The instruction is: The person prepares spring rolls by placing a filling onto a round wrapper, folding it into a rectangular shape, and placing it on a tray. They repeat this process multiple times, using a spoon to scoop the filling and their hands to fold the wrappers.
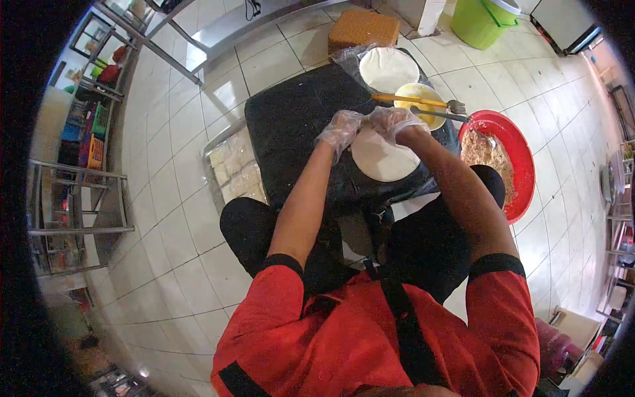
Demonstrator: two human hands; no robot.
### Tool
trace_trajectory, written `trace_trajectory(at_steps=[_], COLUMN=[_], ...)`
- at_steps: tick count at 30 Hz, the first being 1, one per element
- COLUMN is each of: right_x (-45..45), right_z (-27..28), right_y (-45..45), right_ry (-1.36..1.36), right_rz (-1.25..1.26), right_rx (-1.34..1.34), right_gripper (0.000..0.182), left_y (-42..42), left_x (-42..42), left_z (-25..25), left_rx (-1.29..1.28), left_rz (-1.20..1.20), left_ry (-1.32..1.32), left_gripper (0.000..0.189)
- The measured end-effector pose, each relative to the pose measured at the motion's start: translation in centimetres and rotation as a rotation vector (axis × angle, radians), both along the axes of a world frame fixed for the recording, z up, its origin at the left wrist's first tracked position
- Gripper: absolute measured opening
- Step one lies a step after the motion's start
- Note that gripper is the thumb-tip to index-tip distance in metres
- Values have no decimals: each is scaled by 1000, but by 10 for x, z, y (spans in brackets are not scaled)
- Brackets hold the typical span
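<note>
My left hand point(343, 128) and my right hand point(395, 123), both in clear plastic gloves, come close together over the far edge of a round white dough sheet point(386, 158). The fingertips are hidden, so whether they pinch the sheet or something else cannot be told. That sheet lies on a black-covered low table point(297, 134). Just beyond my right hand stands a bowl point(434, 90) with yellow contents. Across its rim rest a yellow-handled brush or fork point(412, 99) and a dark-handled utensil point(441, 114). More round white sheets point(389, 68) lie on plastic at the far corner.
Right of the table, a red basin point(523, 168) holds a brownish mixture. At the left, a plastic-lined tray point(213, 171) contains pale folded pieces. A brown woven stool point(363, 30) and a green bucket point(477, 22) stand beyond. Metal racks point(82, 231) line the left side.
</note>
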State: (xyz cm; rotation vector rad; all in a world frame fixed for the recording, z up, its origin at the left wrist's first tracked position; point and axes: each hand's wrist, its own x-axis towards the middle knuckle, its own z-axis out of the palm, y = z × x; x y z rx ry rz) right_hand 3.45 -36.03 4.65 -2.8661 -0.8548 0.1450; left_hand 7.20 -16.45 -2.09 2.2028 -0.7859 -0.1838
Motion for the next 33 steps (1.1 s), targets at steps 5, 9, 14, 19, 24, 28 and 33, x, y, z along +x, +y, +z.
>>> trace_trajectory(at_steps=[5,9,14,19,24,28,33], right_x=[-4,2,-4,1,-8,-32,-42], right_z=[-7,-11,2,4,-39,-72,-100], right_y=[-22,-10,2,-17,-55,-43,-35], right_ry=[-98,-50,-74,-18,715,1040,842], right_rz=[-5,-7,27,-125,-195,-459,-650], right_rx=[1,-65,27,-101,451,1383,1691], right_gripper=[24,22,22,24,21,26,32], left_y=[-26,-14,0,-19,-27,-8,-21], left_x=[2,1,1,-3,-7,1,-9], left_z=[4,-1,-2,19,25,13,32], left_rx=[33,55,112,18,-209,-284,-176], left_rz=[88,4,0,53,51,82,59], left_ry=[137,44,-10,237,278,474,396], left_gripper=[26,26,28,26,19,23,27])
